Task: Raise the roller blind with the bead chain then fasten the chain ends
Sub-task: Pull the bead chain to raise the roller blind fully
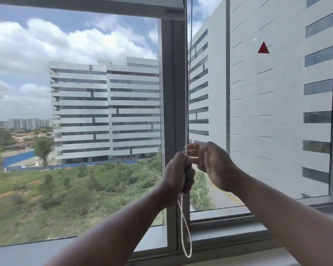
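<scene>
The roller blind [104,6] is rolled up high, only its grey bottom bar showing along the top of the left pane. A white bead chain [186,93] hangs down the grey window post, its two strands close together. My left hand [178,172] is closed in a fist around both strands at mid height. Below the fist the chain's loop [186,237] dangles to the sill. Just right of the fist, my right hand [210,160] has its fingers spread and blurred, fingertips touching the chain above my left hand.
The grey window post [171,93] divides two panes. A grey sill [229,233] runs below. A red triangle sticker [263,48] sits on the right pane. Outside are white buildings and green ground.
</scene>
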A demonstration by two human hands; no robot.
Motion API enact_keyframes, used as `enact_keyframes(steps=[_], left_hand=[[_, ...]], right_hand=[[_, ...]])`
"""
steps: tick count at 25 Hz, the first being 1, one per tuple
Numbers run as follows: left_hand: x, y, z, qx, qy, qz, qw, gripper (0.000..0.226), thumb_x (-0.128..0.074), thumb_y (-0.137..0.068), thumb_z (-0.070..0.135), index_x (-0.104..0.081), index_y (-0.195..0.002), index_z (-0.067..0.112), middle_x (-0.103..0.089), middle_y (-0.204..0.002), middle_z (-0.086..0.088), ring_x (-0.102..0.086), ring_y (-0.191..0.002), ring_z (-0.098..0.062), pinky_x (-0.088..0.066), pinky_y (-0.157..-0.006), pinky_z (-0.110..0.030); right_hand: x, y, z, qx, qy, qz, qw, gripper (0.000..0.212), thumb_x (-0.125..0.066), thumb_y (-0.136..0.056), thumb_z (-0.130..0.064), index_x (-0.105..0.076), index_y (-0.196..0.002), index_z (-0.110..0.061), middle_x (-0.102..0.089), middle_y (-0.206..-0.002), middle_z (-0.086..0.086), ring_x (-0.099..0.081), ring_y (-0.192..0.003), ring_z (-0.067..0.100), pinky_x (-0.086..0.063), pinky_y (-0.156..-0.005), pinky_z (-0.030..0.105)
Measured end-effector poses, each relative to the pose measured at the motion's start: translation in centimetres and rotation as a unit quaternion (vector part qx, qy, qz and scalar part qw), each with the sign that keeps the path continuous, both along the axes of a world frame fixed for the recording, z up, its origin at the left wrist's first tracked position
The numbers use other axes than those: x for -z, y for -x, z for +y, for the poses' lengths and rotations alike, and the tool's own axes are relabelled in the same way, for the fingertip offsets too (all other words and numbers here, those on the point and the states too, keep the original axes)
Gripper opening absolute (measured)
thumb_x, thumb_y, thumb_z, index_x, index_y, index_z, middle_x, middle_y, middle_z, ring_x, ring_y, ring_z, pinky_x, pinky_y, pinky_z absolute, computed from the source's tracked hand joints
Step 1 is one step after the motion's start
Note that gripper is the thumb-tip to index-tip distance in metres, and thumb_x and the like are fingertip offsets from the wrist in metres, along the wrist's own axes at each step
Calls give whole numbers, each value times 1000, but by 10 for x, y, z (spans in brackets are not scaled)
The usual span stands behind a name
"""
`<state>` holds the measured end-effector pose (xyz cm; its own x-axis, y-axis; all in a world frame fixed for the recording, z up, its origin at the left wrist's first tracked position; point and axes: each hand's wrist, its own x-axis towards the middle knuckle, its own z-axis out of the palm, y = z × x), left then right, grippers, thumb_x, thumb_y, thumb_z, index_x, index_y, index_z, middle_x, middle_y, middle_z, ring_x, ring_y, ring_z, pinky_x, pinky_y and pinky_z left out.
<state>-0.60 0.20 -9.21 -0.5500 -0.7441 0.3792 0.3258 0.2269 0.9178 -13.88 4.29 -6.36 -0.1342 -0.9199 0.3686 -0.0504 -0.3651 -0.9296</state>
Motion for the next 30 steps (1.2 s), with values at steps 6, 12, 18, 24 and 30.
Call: enact_keyframes(steps=[6,12,18,24,30], left_hand=[[-1,1,8,37,-34,-5,999,29,-31,-91,25,-21,-64,26,-17,-50,4,-7,-45,-11,-14,-40,-15],[-3,-11,8,89,-48,-11,995,23,-36,-81,29,-18,-67,26,-16,-49,7,-8,-43,-9,-7,-43,-16],[5,-17,13,73,-20,-51,996,24,-37,-77,30,-14,-71,24,-15,-52,5,-6,-50,-12,-7,-44,-18],[15,-18,17,73,-30,-52,996,25,-37,-81,30,-15,-70,24,-15,-52,4,-7,-48,-12,-8,-43,-19],[15,-21,16,95,-5,-91,991,26,-35,-87,34,-27,-64,24,-27,-54,1,-15,-50,-16,-10,-48,-30]], right_hand=[[-99,-30,7,-139,47,-119,982,43,-32,-94,-21,-69,-111,-8,-78,-111,17,-75,-99,33,-52,-78,36],[-103,-49,9,-152,58,-127,979,42,-31,-96,-21,-70,-91,-8,-72,-73,7,-48,-45,12,-32,-47,22],[-86,-50,11,-192,56,-146,969,37,-26,-93,-23,-49,-66,-15,-32,-42,-3,-20,-32,11,-14,-42,21],[-58,-51,11,-189,37,-143,971,34,-26,-92,-25,-43,-64,-16,-30,-41,-3,-19,-32,12,-14,-43,21],[-51,-45,8,-174,30,-144,974,31,-30,-89,-27,-29,-58,-23,-24,-39,-5,-12,-33,13,-14,-39,21]])
